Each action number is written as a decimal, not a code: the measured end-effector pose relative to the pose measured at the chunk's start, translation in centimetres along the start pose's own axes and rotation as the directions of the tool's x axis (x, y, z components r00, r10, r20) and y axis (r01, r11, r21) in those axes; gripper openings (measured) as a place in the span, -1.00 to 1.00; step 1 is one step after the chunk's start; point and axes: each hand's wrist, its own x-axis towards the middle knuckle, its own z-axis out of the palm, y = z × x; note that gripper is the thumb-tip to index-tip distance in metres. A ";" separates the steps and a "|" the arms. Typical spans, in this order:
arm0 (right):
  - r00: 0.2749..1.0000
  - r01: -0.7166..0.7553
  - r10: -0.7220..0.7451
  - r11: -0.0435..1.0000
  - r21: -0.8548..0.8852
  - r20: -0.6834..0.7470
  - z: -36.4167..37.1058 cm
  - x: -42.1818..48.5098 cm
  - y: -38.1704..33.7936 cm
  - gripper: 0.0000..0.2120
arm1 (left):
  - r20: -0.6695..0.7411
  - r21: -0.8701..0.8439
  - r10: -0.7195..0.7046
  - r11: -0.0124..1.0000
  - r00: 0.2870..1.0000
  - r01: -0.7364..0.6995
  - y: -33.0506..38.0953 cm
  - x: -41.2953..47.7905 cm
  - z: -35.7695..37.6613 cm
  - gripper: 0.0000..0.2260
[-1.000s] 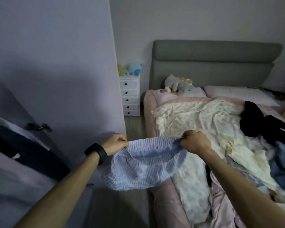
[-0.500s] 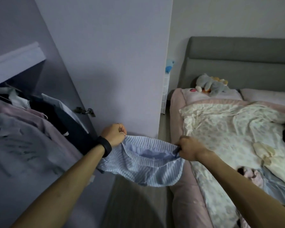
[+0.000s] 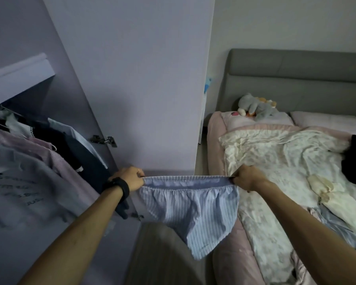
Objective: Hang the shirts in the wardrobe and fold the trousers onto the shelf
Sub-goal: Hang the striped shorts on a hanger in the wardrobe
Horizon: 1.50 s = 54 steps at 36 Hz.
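left hand (image 3: pixel 130 178) fingers curled, pinched waistband end | right hand (image 3: pixel 248 179) same, other end | striped shorts (image 3: pixel 193 210) stretched taut, hung rumpled beside the bed (image 3: pixel 220 254)

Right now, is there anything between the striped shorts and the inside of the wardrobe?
Nothing loose stands between them. The left hand and right hand hold the striped shorts by the waistband, beside the open wardrobe door. Only hanging clothes crowd the wardrobe opening that shows.

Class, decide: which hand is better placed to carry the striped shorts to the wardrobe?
Probably the left hand: it grips the striped shorts beside the hanging clothes; the right hand grips them near the bed.
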 end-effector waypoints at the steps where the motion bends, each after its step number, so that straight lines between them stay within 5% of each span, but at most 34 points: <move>1: 1.000 0.000 0.000 1.000 -0.002 0.025 0.2 -0.2 -0.1 -0.76 | 0.014 -0.070 -0.030 0.997 0.999 0.031 0.2 0.0 0.0 -0.92; 6: 0.997 -0.003 -0.011 0.981 0.196 0.071 0.9 0.0 -1.1 -0.70 | 0.307 -0.612 -0.167 0.720 0.937 0.329 1.2 -0.5 -0.3 -0.85; 10: 0.996 0.018 -0.061 0.864 0.503 0.070 2.0 0.6 -2.6 -0.70 | 0.226 -0.830 -0.104 0.500 0.968 0.248 0.0 0.7 0.5 -0.74; 14: 0.992 -0.038 -0.042 0.790 0.611 0.115 2.0 0.4 -3.4 -0.80 | 0.211 -0.898 -0.013 0.393 0.977 0.199 -1.7 -0.3 0.3 -0.67; 16: 0.995 -0.035 -0.033 0.769 0.638 0.094 2.0 0.7 -3.6 -0.81 | 0.206 -0.882 -0.047 0.425 0.977 0.206 -3.0 -0.5 -0.2 -0.68; 20: 0.997 -0.039 -0.019 0.705 0.708 0.074 2.2 1.5 -4.6 -0.80 | 0.052 -0.631 -0.158 0.760 0.986 0.155 -5.4 -1.0 -1.0 -0.82; 22: 0.997 -0.043 -0.019 0.657 0.753 0.073 2.6 1.6 -5.6 -0.76 | -0.003 -0.545 -0.177 0.826 0.984 0.147 -6.5 -1.3 -1.5 -0.87; 26: 0.995 -0.076 -0.012 0.511 0.856 0.095 4.4 2.2 -7.6 -0.75 | 0.109 -0.627 -0.170 0.753 0.979 0.200 -8.3 -1.9 -2.6 -0.85; 31: 0.944 -0.231 -0.161 0.298 0.926 0.288 5.9 3.8 -11.1 -0.79 | 0.125 -0.920 -0.231 0.336 0.965 0.200 -10.0 -3.5 -3.2 -0.71; 35: 0.917 -0.112 -0.319 0.370 0.922 0.239 6.3 5.4 -14.0 -0.55 | 0.125 -0.949 -0.263 0.249 0.957 0.192 -12.5 -5.4 -3.3 -0.73; 37: 0.905 0.006 -0.374 0.485 0.874 0.201 6.7 6.0 -15.8 -0.60 | 0.106 -0.934 -0.252 0.308 0.962 0.183 -13.8 -6.8 -3.1 -0.72; 40: 0.877 0.203 -0.465 0.584 0.786 0.118 7.2 7.2 -18.9 -0.70 | 0.018 -0.772 -0.322 0.597 0.947 0.218 -15.1 -8.2 -2.2 -0.66; 45: 0.777 0.465 -0.626 0.638 0.614 0.063 8.2 9.4 -25.0 -0.96 | -0.168 -0.625 -0.515 0.715 0.840 0.313 -15.3 -10.7 0.1 -0.71; 48: 0.717 0.558 -0.695 0.626 0.544 0.064 8.3 10.1 -27.4 -0.84 | -0.308 -0.556 -0.600 0.743 0.738 0.372 -14.1 -12.5 0.2 -0.82; 54: 0.530 0.721 -0.847 0.479 0.501 0.048 7.6 9.8 -31.0 -0.74 | -0.447 -0.598 -0.781 0.624 0.436 0.503 -11.7 -18.0 -0.5 -0.83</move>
